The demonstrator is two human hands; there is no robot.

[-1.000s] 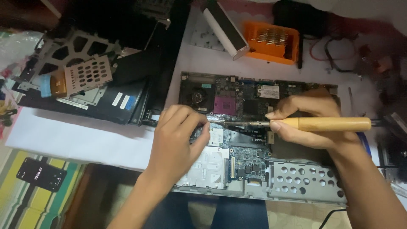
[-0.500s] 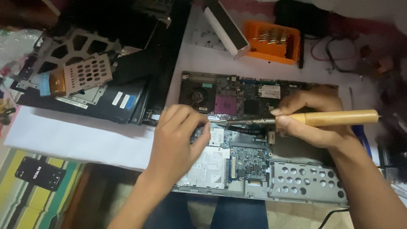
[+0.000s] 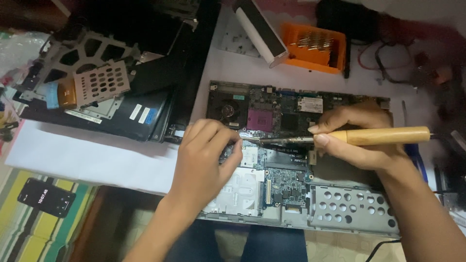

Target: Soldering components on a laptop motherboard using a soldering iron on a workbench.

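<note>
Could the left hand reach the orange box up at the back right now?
Probably yes. The left hand rests on the circuit board, and the orange box sits beyond it on the white table. Only the low board lies between; the soldering iron stays to the side.

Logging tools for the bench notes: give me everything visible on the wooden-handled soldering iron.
The soldering iron has a pale, smooth wooden handle and a thin dark metal shaft. It lies almost level, tip pointing left over the open laptop motherboard. The right hand grips the handle's front end, pen-like. The tip meets the board right beside the left hand fingertips; the contact itself is too small to see.
</note>
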